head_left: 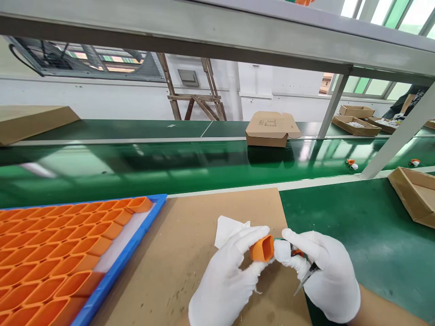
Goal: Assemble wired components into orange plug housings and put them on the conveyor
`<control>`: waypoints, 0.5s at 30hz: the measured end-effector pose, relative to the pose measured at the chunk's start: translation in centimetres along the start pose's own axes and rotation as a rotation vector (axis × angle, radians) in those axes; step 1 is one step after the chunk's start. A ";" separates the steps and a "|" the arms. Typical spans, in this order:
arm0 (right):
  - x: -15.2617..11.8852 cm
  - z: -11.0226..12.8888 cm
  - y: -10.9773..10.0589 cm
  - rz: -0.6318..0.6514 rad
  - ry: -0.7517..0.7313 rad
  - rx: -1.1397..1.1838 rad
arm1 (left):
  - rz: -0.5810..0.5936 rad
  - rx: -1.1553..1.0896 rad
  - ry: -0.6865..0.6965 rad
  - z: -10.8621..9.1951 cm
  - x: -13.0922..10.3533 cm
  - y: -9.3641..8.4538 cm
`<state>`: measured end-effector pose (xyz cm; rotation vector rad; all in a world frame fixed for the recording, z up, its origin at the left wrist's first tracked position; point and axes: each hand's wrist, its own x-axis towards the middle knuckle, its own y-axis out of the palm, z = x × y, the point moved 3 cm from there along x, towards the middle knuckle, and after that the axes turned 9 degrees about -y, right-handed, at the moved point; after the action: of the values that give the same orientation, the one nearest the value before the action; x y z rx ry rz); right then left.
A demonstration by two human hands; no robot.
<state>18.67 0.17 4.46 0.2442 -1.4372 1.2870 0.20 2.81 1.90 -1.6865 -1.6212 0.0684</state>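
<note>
My left hand, in a white glove, grips an orange hollow sleeve between thumb and fingers, its opening turned to the right. My right hand, also gloved, pinches a small part with a white rounded end, right beside the sleeve's opening. Orange and dark bits of that part show between the fingers. A pointed metal tool sticks out from under the right hand's fingers. Behind my left hand, a white cloth or paper lies on the brown cardboard sheet.
At the left, a blue-rimmed tray holds rows of orange sleeves. Beyond runs a green conveyor belt with small orange-white parts. Cardboard boxes stand behind it. An open box sits right. A person is at far right.
</note>
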 end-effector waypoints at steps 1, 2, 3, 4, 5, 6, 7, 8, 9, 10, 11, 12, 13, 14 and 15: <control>0.0 0.0 0.0 0.002 -0.018 -0.040 | -0.002 0.017 0.030 -0.1 0.1 0.0; -0.1 0.1 0.1 0.001 -0.032 -0.082 | -0.004 0.030 0.056 -0.2 0.1 0.0; -0.2 0.2 0.1 -0.001 -0.041 -0.126 | -0.003 0.040 0.076 -0.3 0.1 0.0; -0.2 0.3 0.1 0.000 -0.047 -0.168 | -0.001 0.044 0.092 -0.4 0.2 0.0; -0.3 0.3 0.2 0.010 -0.050 -0.207 | -0.001 0.044 0.101 -0.4 0.2 0.0; -0.3 0.4 0.3 0.028 -0.050 -0.243 | -0.002 0.043 0.106 -0.5 0.2 0.0; -0.3 0.5 0.3 0.048 -0.050 -0.272 | 0.002 0.043 0.106 -0.5 0.2 -0.1; -0.2 0.6 0.4 0.069 -0.050 -0.296 | 0.006 0.046 0.106 -0.6 0.2 -0.1; -0.1 0.6 0.4 0.086 -0.052 -0.311 | 0.010 0.051 0.108 -0.6 0.1 -0.1; 0.0 0.7 0.4 0.103 -0.052 -0.320 | 0.014 0.059 0.112 -0.6 0.1 -0.1; 0.2 0.8 0.4 0.114 -0.053 -0.328 | 0.016 0.068 0.118 -0.7 0.1 0.0; 0.4 0.8 0.4 0.123 -0.055 -0.339 | 0.018 0.076 0.128 -0.7 0.1 0.0; 0.5 0.9 0.4 0.133 -0.056 -0.355 | 0.016 0.083 0.141 -0.8 0.1 0.0; 0.6 1.0 0.4 0.145 -0.057 -0.376 | 0.014 0.092 0.155 -0.9 0.2 0.0; 0.6 1.1 0.4 0.156 -0.060 -0.398 | 0.013 0.105 0.171 -1.0 0.2 0.0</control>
<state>17.58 -0.21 5.02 -0.0987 -1.7553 1.0927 0.79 2.52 2.66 -1.5784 -1.4552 0.0141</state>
